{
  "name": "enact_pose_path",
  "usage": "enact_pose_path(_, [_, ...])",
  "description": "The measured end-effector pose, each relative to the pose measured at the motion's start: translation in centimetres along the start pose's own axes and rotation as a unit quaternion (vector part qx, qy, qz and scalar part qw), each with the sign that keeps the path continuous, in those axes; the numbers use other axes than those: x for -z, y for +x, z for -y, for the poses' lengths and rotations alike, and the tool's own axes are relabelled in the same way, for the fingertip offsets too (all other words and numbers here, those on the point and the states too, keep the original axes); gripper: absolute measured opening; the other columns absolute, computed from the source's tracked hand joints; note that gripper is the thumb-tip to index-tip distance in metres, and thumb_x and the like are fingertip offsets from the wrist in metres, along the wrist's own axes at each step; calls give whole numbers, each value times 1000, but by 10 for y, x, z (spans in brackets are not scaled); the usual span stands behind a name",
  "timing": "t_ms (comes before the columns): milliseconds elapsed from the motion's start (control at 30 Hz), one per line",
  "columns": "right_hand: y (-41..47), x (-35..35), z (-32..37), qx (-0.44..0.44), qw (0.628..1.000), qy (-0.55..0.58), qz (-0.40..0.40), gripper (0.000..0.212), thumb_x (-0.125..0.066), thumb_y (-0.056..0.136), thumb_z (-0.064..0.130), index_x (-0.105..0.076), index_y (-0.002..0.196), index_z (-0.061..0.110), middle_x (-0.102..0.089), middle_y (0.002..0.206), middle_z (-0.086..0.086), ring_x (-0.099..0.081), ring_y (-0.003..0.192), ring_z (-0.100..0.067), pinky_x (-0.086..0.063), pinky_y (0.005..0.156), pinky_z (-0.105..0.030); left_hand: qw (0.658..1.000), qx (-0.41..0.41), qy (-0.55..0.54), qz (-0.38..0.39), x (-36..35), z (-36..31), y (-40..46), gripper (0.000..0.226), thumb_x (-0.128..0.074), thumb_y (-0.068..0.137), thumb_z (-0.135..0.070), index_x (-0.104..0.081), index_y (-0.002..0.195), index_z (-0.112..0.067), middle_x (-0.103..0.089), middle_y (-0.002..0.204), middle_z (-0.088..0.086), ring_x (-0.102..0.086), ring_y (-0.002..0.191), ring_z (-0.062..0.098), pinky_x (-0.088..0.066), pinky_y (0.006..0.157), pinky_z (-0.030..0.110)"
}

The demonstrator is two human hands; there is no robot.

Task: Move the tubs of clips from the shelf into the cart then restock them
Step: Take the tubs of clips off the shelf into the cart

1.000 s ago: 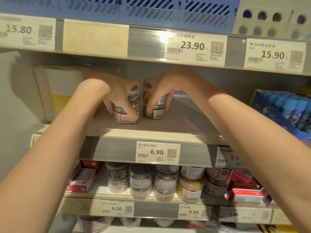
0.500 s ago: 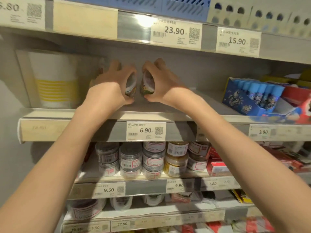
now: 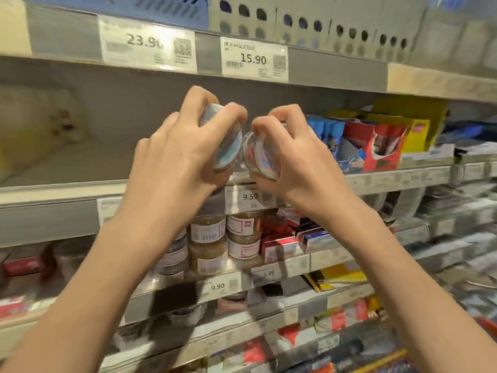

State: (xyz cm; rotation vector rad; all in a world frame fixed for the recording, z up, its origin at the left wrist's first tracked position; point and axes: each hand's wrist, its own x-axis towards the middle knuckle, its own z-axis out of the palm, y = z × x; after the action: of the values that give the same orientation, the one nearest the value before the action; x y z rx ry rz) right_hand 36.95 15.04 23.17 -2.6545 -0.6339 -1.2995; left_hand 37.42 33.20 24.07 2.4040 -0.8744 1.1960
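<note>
Two small round tubs of clips are held up in the middle of the frame, clear of the shelf (image 3: 64, 170) behind them. The left tub (image 3: 224, 149) is gripped by the left hand (image 3: 177, 157), with fingers curled over its top and the thumb beneath; the right tub (image 3: 259, 157) is gripped the same way by the right hand (image 3: 290, 157). Both tubs are tilted so that their clear lids face each other, and the lids are touching or nearly so; which cannot be told through the blur. Whether a second tub is stacked under either hand cannot be made out.

The step in hand is judged to be the removal stage: the tubs are off the shelf and are being carried, not yet placed. No cart is seen in the frame, so its position cannot be given. For the next move, both grips would need to be kept firm while the tubs are brought down and away from the shelf edge toward the cart, and levelled before being set down. More tubs (image 3: 207, 246) are seen on a lower shelf, below centre, beside red boxes (image 3: 279, 238).
</note>
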Motion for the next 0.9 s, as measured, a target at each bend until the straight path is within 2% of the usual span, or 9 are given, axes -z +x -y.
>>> enact_pose_path(267, [-124, 70, -76, -151, 987, -11, 49, 52, -73, 73, 23, -45, 117, 19, -41, 117, -4, -51, 97, -22, -51, 63, -42, 987, -63, -136, 51, -85, -119, 16, 49, -70, 76, -32, -42, 116, -34, -42, 118, 2, -56, 87, 33, -50, 58, 46])
enact_pose_path(433, [-224, 92, -117, -232, 967, -44, 99, 59, -78, 70, 22, -42, 117, 19, -40, 117, -8, -52, 97, -27, -52, 62, -46, 965, -95, -172, 176, -161, -200, -4, 55, -70, 75, -35, -37, 119, -37, -41, 121, 1, -57, 93, 34, -50, 64, 45])
enact_pose_path(533, [-288, 98, -134, -286, 949, -54, 125, 55, -76, 72, 24, -41, 115, 20, -40, 116, -9, -52, 95, -28, -51, 60, -45, 934, -134, -217, 249, -210, -246, -26, 62, -75, 70, -32, -38, 120, -35, -40, 120, 4, -56, 96, 35, -50, 67, 44])
enact_pose_path(667, [-374, 100, -153, -391, 901, -49, 183, 60, -77, 71, 24, -45, 120, 14, -39, 118, -11, -50, 96, -30, -51, 65, -47, 892, -147, -221, 366, -269, -304, -66, 62, -74, 71, -35, -34, 119, -37, -36, 130, 3, -54, 105, 33, -51, 70, 43])
enact_pose_path(733, [-417, 96, -158, -435, 875, -47, 207, 60, -76, 72, 26, -44, 122, 13, -38, 120, -11, -49, 99, -32, -51, 68, -47, 867, -156, -243, 406, -293, -331, -89, 62, -74, 70, -34, -31, 114, -39, -37, 125, 3, -54, 105, 34, -50, 74, 48])
enact_pose_path(800, [-458, 89, -159, -481, 843, -43, 238, 62, -74, 75, 28, -42, 126, 14, -35, 124, -11, -48, 103, -31, -51, 74, -46, 848, -157, -248, 442, -314, -352, -112, 61, -74, 72, -35, -33, 118, -39, -37, 125, 2, -54, 104, 34, -50, 75, 46])
enact_pose_path(900, [-516, 73, -156, -561, 780, -28, 277, 64, -73, 77, 30, -39, 130, 15, -32, 131, -8, -48, 107, -31, -49, 84, -42, 808, -164, -222, 521, -341, -377, -148, 52, -67, 82, -35, -38, 126, -30, -32, 136, 6, -55, 87, 26, -48, 67, 36])
